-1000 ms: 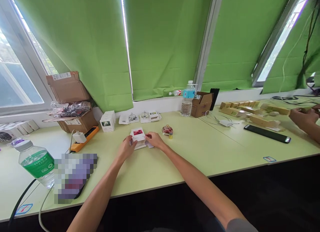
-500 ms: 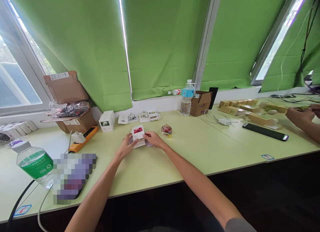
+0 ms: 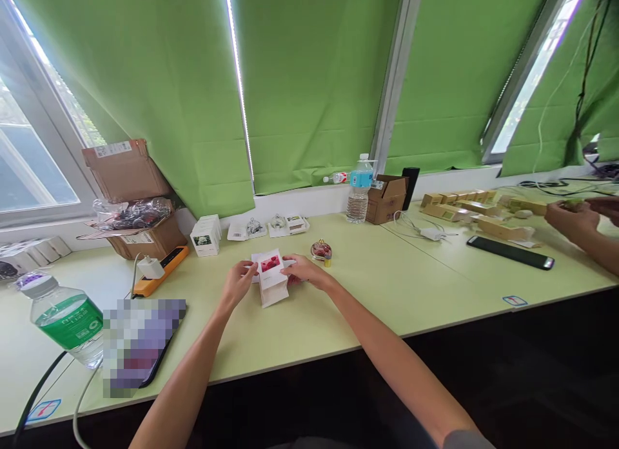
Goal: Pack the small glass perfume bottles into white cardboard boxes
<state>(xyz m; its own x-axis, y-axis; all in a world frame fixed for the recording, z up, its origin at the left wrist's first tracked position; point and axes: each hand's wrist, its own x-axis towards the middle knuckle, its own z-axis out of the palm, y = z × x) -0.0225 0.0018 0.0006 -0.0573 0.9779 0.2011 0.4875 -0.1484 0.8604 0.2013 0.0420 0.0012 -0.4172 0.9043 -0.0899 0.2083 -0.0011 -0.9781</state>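
Between my two hands is a small white paper box (image 3: 271, 276) with a red flower picture on its face. Its lower end, nearest me, looks unfolded. My left hand (image 3: 236, 282) pinches its left edge with thumb and fingers. On the opposite side, my right hand (image 3: 308, 271) grips the box by its right edge, and something reddish shows beneath those fingers, too small to make out. Just beyond the right hand stands a round glass bottle (image 3: 321, 249) with reddish contents and a gold top. A tiny yellow-and-grey piece (image 3: 327, 260) sits against it.
White boxes (image 3: 206, 236) and clear ornaments in trays (image 3: 247, 230) line the back. At left are a large water bottle (image 3: 68, 320), a phone (image 3: 162, 352) and an orange power strip (image 3: 167, 268). Another person's hands (image 3: 573, 217) work at right, near yellow boxes (image 3: 442, 211) and a black phone (image 3: 510, 252).
The white box has come slightly towards me and tilted, so more of its lower end shows. My hands have spread a little to its sides.
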